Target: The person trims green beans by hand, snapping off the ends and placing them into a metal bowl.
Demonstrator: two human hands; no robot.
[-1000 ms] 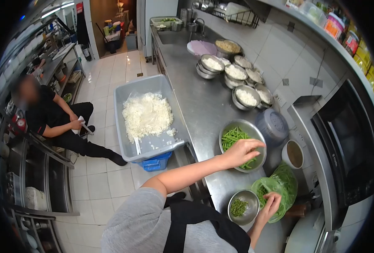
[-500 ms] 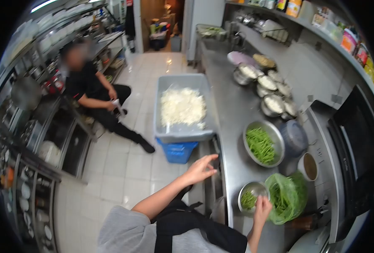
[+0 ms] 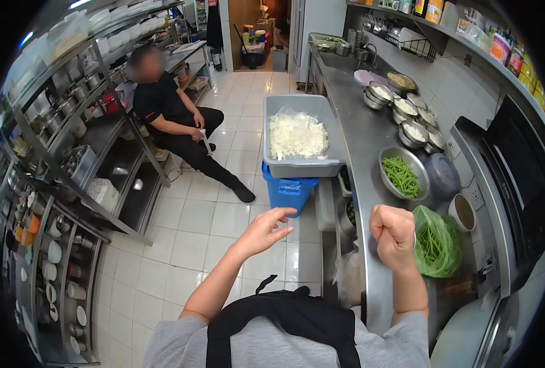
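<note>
My left hand (image 3: pixel 265 230) hangs in the air over the floor, fingers apart, touching nothing. Above the counter's front edge, my right hand (image 3: pixel 393 236) is raised and closed in a fist; whether anything is inside is hidden. Beside that fist sits a green plastic bag (image 3: pixel 435 245) of long green beans. Just beyond, a large metal bowl (image 3: pixel 388 184) holds more green beans (image 3: pixel 400 176). The small metal bowl with cut green pieces is hidden behind my right hand and forearm.
A grey tub (image 3: pixel 303 167) of white chopped food rests on a blue bin (image 3: pixel 291 193). Along the steel counter (image 3: pixel 352 132) stand several metal bowls of white food (image 3: pixel 415 132) and a brown-filled container (image 3: pixel 463 213). A seated person (image 3: pixel 168 110) is left, near shelves (image 3: pixel 119 214).
My right hand has risen from the small bowl and closed into a fist. My left hand has moved left, away from the counter. The view has turned, shifting the scene rightward.
</note>
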